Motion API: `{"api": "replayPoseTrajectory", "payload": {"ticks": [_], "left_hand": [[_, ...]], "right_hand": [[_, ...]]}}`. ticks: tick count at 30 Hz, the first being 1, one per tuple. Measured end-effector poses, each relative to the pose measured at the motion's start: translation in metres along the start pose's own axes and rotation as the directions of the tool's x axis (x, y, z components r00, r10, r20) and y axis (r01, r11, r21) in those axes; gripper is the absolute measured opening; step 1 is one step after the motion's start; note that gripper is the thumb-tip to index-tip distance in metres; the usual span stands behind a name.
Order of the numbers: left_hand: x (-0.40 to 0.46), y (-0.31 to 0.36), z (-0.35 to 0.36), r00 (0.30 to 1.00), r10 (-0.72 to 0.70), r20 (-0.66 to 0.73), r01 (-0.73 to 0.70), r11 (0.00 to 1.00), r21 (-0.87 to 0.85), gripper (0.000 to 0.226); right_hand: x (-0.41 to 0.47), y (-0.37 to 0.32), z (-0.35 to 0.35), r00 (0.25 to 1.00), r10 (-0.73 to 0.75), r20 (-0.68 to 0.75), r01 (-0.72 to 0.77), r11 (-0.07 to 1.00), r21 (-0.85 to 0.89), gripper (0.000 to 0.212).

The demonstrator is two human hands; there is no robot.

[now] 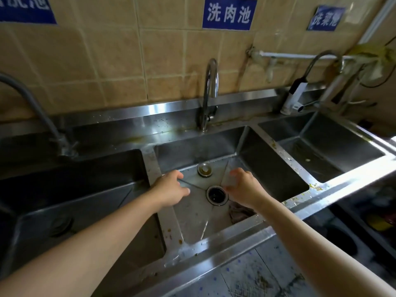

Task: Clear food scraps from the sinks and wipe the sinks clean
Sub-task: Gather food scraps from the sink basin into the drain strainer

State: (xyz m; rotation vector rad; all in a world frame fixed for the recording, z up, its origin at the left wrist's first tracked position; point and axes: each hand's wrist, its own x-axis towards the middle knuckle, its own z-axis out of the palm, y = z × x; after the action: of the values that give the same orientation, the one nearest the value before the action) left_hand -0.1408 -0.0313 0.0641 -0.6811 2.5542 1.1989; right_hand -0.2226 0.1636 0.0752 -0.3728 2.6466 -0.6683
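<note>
Both my hands hang over the middle sink [267, 168], a steel basin with an open round drain [216, 195] and a metal plug [205, 169] behind it. My left hand [171, 189] hovers left of the drain, fingers loosely bent and thumb out, holding nothing. My right hand [244, 186] is just right of the drain with its fingers bent downward and blurred, and I see nothing in it. A crumpled brownish cloth [240, 213] lies on the sink floor under my right wrist. Small food scraps [315, 186] dot the front rim to the right.
A dark left sink [75, 189] and a right sink [342, 146] with bits of scrap flank the middle one. A curved faucet [209, 93] rises behind the middle sink. Orange specks [170, 231] sit on the left divider. Speckled floor lies below the front edge.
</note>
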Motion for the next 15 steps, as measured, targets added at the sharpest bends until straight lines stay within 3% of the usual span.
{"api": "replayPoseTrajectory", "payload": {"ticks": [10, 15], "left_hand": [[0.074, 0.01, 0.04, 0.995, -0.09, 0.033, 0.089, 0.996, 0.015, 0.053], [0.11, 0.015, 0.085, 0.977, -0.213, -0.006, 0.212, 0.975, -0.072, 0.053]], "right_hand": [[0.091, 0.057, 0.004, 0.992, 0.056, 0.114, -0.045, 0.994, -0.097, 0.05], [0.156, 0.104, 0.014, 0.957, 0.069, 0.28, 0.0, 0.971, -0.237, 0.047]]}}
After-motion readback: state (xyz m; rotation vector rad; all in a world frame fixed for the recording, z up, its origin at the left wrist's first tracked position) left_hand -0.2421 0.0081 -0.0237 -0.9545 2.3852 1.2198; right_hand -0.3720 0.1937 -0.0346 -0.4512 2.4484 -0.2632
